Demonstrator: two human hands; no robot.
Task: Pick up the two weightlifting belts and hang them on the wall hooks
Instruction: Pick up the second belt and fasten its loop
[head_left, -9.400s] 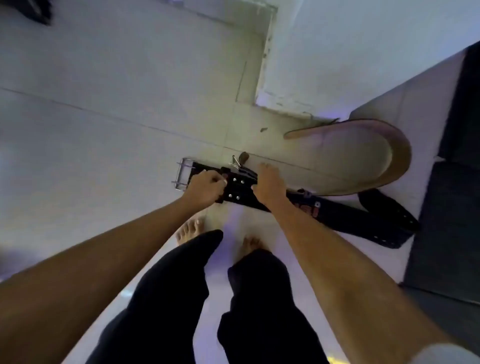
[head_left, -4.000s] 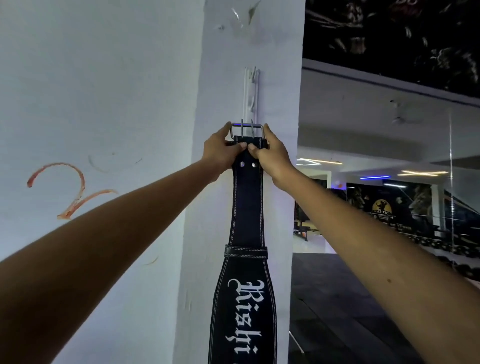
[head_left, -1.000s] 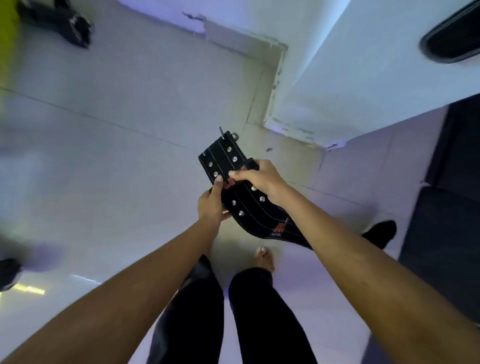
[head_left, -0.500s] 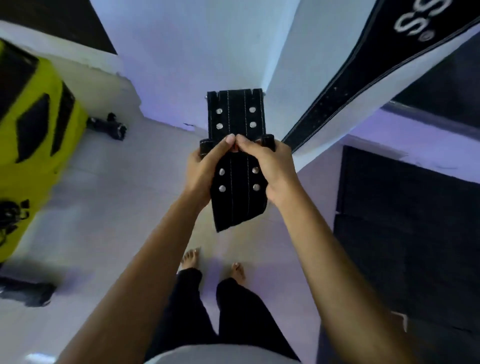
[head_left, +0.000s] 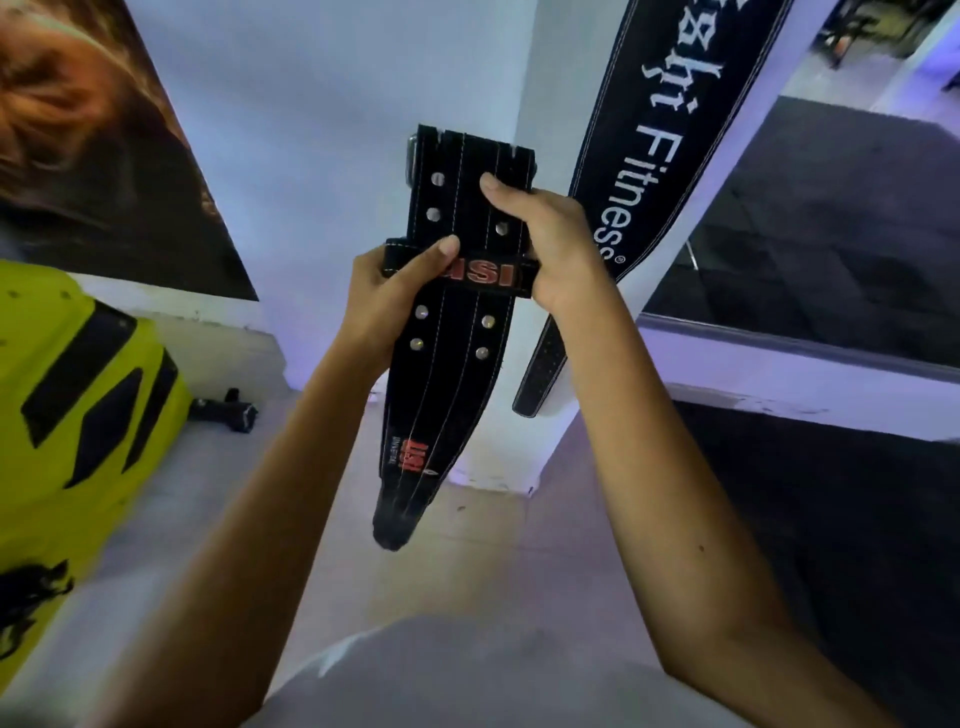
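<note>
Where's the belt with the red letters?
The studded black belt is centre frame, held in both hands, just left of the hanging belt.

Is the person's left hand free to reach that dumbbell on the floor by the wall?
Probably not yet: the left hand is clamped on the studded belt together with the right hand, and the dumbbell lies far below.

- I'm seeing cool, dim indoor light tinting the white pillar (head_left: 524, 67) bluish-violet.
- The wide lens is bending and leaning the edges.
- The yellow object (head_left: 67, 415) at left is smearing with blur; the forearms are softening low down.
</note>
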